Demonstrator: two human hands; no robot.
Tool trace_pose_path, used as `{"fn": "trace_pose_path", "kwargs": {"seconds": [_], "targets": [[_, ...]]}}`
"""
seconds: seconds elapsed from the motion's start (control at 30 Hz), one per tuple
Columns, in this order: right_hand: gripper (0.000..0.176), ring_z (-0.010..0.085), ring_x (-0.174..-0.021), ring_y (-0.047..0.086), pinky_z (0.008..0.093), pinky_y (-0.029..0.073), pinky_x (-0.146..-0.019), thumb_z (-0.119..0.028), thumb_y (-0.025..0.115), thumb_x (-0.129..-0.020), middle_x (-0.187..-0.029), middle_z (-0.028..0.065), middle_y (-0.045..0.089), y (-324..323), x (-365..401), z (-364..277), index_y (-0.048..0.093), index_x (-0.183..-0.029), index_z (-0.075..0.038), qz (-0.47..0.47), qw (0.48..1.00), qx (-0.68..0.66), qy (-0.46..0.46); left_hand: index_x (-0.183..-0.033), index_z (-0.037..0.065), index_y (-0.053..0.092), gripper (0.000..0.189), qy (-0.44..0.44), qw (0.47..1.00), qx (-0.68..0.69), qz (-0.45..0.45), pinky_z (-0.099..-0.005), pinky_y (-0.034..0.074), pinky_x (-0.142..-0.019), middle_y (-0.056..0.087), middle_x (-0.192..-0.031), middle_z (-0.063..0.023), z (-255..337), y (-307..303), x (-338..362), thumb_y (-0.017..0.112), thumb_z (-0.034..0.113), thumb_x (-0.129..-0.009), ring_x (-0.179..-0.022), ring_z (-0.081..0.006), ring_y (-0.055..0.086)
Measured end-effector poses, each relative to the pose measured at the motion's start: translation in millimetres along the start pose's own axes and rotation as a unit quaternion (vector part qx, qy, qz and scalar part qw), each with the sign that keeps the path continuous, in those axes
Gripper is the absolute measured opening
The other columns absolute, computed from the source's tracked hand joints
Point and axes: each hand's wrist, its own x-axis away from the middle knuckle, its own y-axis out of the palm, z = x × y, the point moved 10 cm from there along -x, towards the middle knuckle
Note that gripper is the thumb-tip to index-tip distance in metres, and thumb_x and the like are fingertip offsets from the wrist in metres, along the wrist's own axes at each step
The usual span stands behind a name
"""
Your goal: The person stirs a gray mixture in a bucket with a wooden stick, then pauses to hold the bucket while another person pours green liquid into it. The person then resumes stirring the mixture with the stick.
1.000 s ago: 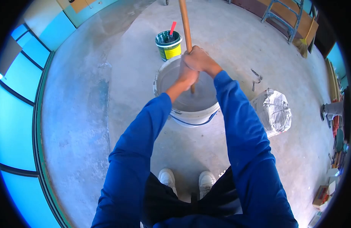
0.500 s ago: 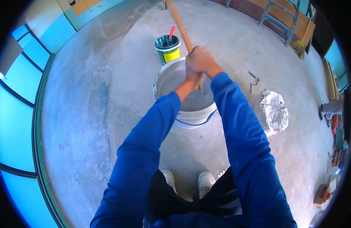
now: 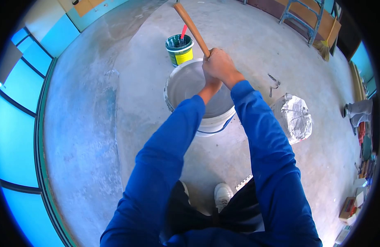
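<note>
A wooden stick (image 3: 192,29) slants down over a large white bucket (image 3: 170,91) that holds smooth grey mix (image 3: 186,84). My right hand (image 3: 221,66) is closed around the stick, above the bucket's far right part. Just below it, my left hand (image 3: 212,83) also grips the stick, partly covered by the right hand and its own sleeve. The stick's lower end is hidden behind my hands and arms. Behind the bucket stands a smaller green pail (image 3: 184,57) with a yellow label, and a red-handled tool (image 3: 184,31) leans in it.
A crumpled silver-white bag (image 3: 296,117) stands right of the bucket, with a small tool (image 3: 274,83) on the floor behind it. A notched trowel edge (image 3: 244,182) shows by my right foot. Further off are a ladder (image 3: 301,24), a broom (image 3: 323,47) and another person's legs (image 3: 358,110).
The stick's top end has come into view, leaning more to the left. Both hands have shifted slightly right, still gripping it. The other person's legs have moved a little.
</note>
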Motion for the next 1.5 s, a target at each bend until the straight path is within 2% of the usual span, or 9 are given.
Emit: {"fn": "trace_pose_path", "kwargs": {"seconds": [0.17, 0.3, 0.4, 0.63, 0.8, 0.97, 1.2, 1.37, 1.5], "targets": [[0.027, 0.039, -0.088, 0.064, 0.042, 0.05, -0.08, -0.018, 0.056, -0.076, -0.09, 0.0219, 0.066, 20.6, -20.0, 3.6, 0.067, -0.091, 0.002, -0.045, 0.99, -0.111, 0.07, -0.081, 0.008, 0.053, 0.014, -0.197, 0.964, -0.173, -0.038, -0.0313, 0.036, -0.039, 0.047, -0.061, -0.001, 22.8, -27.0, 7.6, 0.054, 0.018, -0.09, -0.046, -0.0123, 0.048], [0.026, 0.0366, -0.087, 0.064, 0.0406, 0.05, -0.08, -0.021, 0.056, -0.078, -0.089, 0.0215, 0.066, 28.1, -19.9, -37.3, 0.067, -0.092, -0.002, 0.041, 0.937, -0.347, -0.006, -0.081, 0.008, 0.052, 0.012, 0.168, 0.933, -0.317, -0.025, -0.0311, 0.034, -0.039, 0.047, -0.059, -0.001, 100.3, -38.8, -18.7, 0.052, 0.015, -0.09, -0.045, -0.0121, 0.046], [0.022, 0.0353, -0.085, 0.065, 0.0406, 0.051, -0.08, -0.021, 0.055, -0.08, -0.089, 0.0209, 0.066, 25.5, -7.8, -53.6, 0.068, -0.09, -0.005, 0.056, 0.927, -0.353, -0.114, -0.085, 0.007, 0.052, 0.011, 0.25, 0.923, -0.294, -0.005, -0.0315, 0.037, -0.041, 0.049, -0.061, -0.0021, 94.5, -42.8, -14.4, 0.054, 0.016, -0.089, -0.048, -0.0131, 0.049], [0.03, 0.04, -0.09, 0.063, 0.042, 0.05, -0.083, -0.017, 0.055, -0.078, -0.092, 0.0248, 0.065, 8.2, 1.9, -3.3, 0.063, -0.098, 0.004, -0.027, 0.999, 0.002, 0.03, -0.093, 0.003, 0.054, 0.017, -0.121, 0.989, 0.049, -0.069, -0.0325, 0.043, -0.045, 0.055, -0.067, -0.0045, -12.4, -0.2, 9.0, 0.058, 0.018, -0.087, -0.055, -0.0154, 0.055], [0.035, 0.0384, -0.089, 0.064, 0.0412, 0.05, -0.082, -0.019, 0.057, -0.078, -0.091, 0.0246, 0.066, 28.0, -28.1, -3.8, 0.063, -0.102, 0.004, -0.06, 0.982, -0.17, 0.063, -0.091, 0.006, 0.058, 0.006, -0.17, 0.951, -0.255, -0.038, -0.0288, 0.045, -0.05, 0.058, -0.068, -0.004, 43.2, -35.0, -4.0, 0.054, 0.009, -0.088, -0.06, -0.0114, 0.058], [0.026, 0.033, -0.085, 0.066, 0.0405, 0.051, -0.078, -0.023, 0.061, -0.078, -0.085, 0.0214, 0.067, 24.1, -17.4, -31.7, 0.067, -0.09, -0.001, 0.053, 0.928, -0.364, -0.057, -0.091, 0.005, 0.055, 0.012, 0.38, 0.848, -0.37, -0.01, -0.0319, 0.04, -0.041, 0.056, -0.067, -0.0046, 98.8, -32.2, -11.3, 0.055, 0.017, -0.089, -0.052, -0.0141, 0.054], [0.026, 0.0367, -0.086, 0.065, 0.0402, 0.051, -0.079, -0.017, 0.057, -0.077, -0.087, 0.0247, 0.066, -6.0, -0.3, -4.3, 0.065, -0.093, 0.001, 0.01, 1.0, 0.008, 0.005, -0.086, 0.007, 0.054, 0.008, 0.02, 0.998, -0.044, -0.028, -0.0302, 0.039, -0.042, 0.053, -0.064, -0.0026, 12.1, 1.5, -5.2, 0.055, 0.015, -0.088, -0.052, -0.0121, 0.052], [0.029, 0.035, -0.082, 0.066, 0.04, 0.051, -0.078, -0.02, 0.058, -0.075, -0.085, 0.0244, 0.066, 6.7, -18.1, 1.2, 0.067, -0.093, 0.001, -0.047, 0.99, -0.128, 0.036, -0.082, 0.008, 0.052, 0.009, -0.2, 0.96, -0.181, -0.068, -0.0284, 0.038, -0.045, 0.05, -0.062, -0.0004, 40.1, -10.1, 15.1, 0.055, 0.014, -0.088, -0.052, -0.0099, 0.049], [0.025, 0.0298, -0.079, 0.066, 0.0373, 0.051, -0.077, -0.019, 0.059, -0.077, -0.084, 0.0182, 0.068, 34.4, -26.6, -30.7, 0.07, -0.094, -0.006, 0.022, 0.934, -0.354, -0.04, -0.084, 0.01, 0.051, 0.011, 0.026, 0.93, -0.358, -0.077, -0.0278, 0.035, -0.041, 0.049, -0.06, -0.0008, 94.4, -28.4, -18.0, 0.051, 0.017, -0.092, -0.047, -0.0101, 0.047]]}}
